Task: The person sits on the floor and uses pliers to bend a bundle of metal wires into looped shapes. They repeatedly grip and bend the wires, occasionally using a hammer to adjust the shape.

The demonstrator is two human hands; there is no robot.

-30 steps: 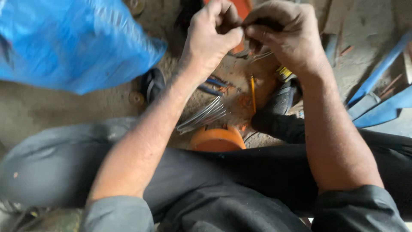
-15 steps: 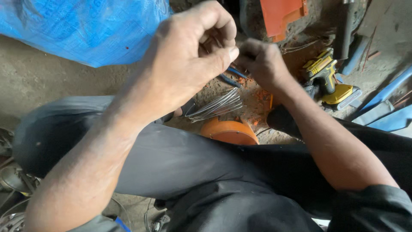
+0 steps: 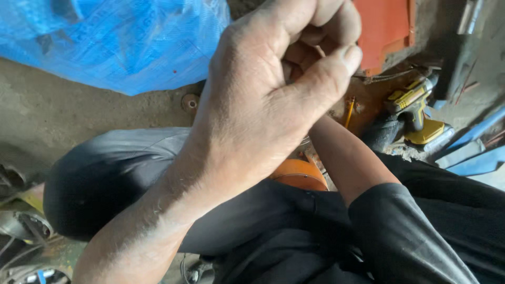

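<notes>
A left hand (image 3: 273, 100) fills the view, raised close, fingers curled into a loose fist, thumb pressed across them. Whatever it may pinch is hidden inside.

right hand: hidden behind left hand (image 3: 273, 100) | left fingers' contents: cannot tell

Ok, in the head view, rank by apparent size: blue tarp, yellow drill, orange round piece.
1. blue tarp
2. and 3. unsure: yellow drill and orange round piece look alike, the latter mostly hidden behind the arms.
</notes>
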